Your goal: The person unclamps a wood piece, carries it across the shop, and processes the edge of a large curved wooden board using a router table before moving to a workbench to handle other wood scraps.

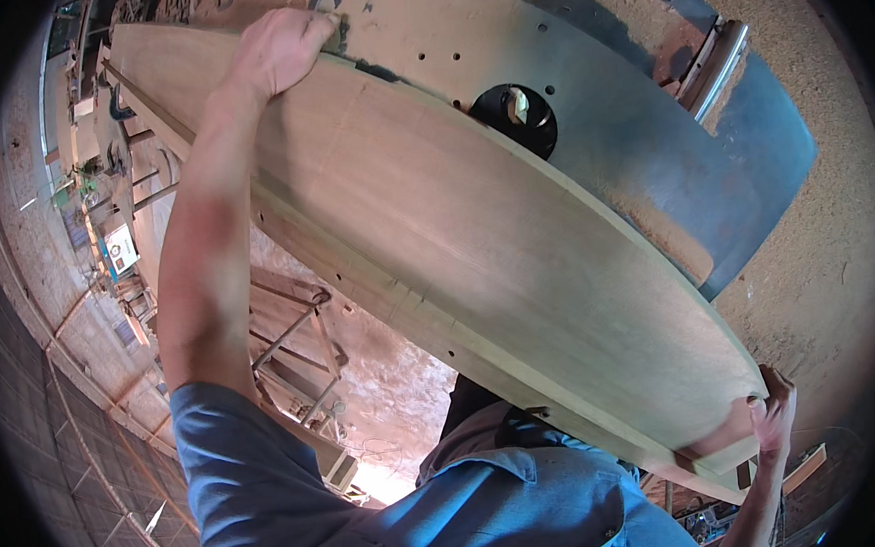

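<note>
A large curved wooden panel (464, 219), tapering at its ends and edged with a rim bearing several small holes, lies at a slant before me, its near side close to my torso. My left hand (288, 49) bends over the panel's far edge at the upper left, fingertips out of sight. At the right end, my right hand (773, 411) grips the panel's rim with the thumb on top. Just beyond the panel is a dark metal machine table (624, 127), dusted with sawdust, with small holes and a round opening that holds a dark cutter-like part.
A shiny metal bar (722, 68) sits at the machine's right side. Sawdust (805, 266) covers the floor around it. A metal-framed stand (291, 342) is at the lower left, with clamps (118, 105) and wooden pieces further left.
</note>
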`<act>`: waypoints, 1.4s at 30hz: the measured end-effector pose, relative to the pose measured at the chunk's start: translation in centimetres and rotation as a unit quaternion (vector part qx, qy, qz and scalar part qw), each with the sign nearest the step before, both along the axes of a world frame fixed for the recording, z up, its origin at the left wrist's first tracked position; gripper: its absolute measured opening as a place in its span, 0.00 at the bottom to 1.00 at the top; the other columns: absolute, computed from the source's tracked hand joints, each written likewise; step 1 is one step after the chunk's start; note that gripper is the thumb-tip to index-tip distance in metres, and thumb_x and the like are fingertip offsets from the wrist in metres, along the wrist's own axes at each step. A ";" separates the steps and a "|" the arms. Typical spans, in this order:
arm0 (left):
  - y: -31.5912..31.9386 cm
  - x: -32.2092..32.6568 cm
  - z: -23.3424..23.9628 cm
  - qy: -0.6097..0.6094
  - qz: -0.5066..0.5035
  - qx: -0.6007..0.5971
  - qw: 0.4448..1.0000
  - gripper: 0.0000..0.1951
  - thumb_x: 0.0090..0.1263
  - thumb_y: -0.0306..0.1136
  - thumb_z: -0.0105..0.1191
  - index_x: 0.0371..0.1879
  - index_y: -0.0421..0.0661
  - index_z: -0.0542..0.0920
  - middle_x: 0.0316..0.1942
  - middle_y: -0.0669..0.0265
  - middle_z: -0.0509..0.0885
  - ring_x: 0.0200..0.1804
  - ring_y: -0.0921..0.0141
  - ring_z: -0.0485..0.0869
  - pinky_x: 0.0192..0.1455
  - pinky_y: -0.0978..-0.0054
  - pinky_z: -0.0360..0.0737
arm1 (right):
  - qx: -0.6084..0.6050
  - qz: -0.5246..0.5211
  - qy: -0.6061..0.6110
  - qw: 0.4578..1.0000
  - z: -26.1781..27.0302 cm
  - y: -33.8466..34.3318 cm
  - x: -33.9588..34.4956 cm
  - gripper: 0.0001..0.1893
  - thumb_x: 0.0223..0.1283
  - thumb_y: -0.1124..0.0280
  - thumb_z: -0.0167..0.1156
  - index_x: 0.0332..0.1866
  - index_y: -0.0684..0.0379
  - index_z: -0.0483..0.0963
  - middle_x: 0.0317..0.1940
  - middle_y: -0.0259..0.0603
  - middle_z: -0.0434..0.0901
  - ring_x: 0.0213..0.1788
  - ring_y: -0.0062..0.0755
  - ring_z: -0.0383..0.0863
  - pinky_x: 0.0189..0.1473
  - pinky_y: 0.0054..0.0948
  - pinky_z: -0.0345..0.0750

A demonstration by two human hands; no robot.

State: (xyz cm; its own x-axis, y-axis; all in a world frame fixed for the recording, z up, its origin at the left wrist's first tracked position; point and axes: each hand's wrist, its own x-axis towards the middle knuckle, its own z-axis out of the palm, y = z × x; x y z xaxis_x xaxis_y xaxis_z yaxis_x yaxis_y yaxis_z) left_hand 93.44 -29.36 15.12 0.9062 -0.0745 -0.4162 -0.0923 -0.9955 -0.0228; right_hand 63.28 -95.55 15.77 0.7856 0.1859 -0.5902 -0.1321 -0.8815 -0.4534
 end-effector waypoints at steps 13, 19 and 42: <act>0.2 -1.5 -0.3 -0.085 -0.005 -0.096 0.992 0.20 0.69 0.45 0.44 0.36 0.42 0.84 0.36 0.46 0.82 0.43 0.46 0.80 0.46 0.55 0.76 | -0.054 -0.026 -0.164 0.985 0.8 1.0 -1.0 0.42 0.61 0.28 0.43 0.37 0.67 0.77 0.30 0.52 0.79 0.31 0.53 0.78 0.35 0.42 0.73; 0.6 -1.7 -0.6 -0.112 -0.026 -0.112 0.987 0.17 0.68 0.42 0.46 0.34 0.40 0.83 0.34 0.45 0.82 0.41 0.45 0.80 0.43 0.55 0.76 | -0.053 -0.046 -0.172 0.983 1.0 1.5 -1.0 0.39 0.62 0.32 0.44 0.37 0.67 0.76 0.30 0.51 0.78 0.31 0.53 0.78 0.34 0.42 0.72; -1.7 -5.6 0.9 -0.313 -0.080 -0.020 0.946 0.12 0.71 0.38 0.50 0.45 0.45 0.82 0.43 0.56 0.83 0.49 0.54 0.79 0.52 0.60 0.76 | -0.024 -0.005 -0.161 0.987 -0.2 -0.1 -2.2 0.35 0.68 0.38 0.43 0.43 0.68 0.75 0.33 0.52 0.78 0.35 0.55 0.79 0.37 0.43 0.74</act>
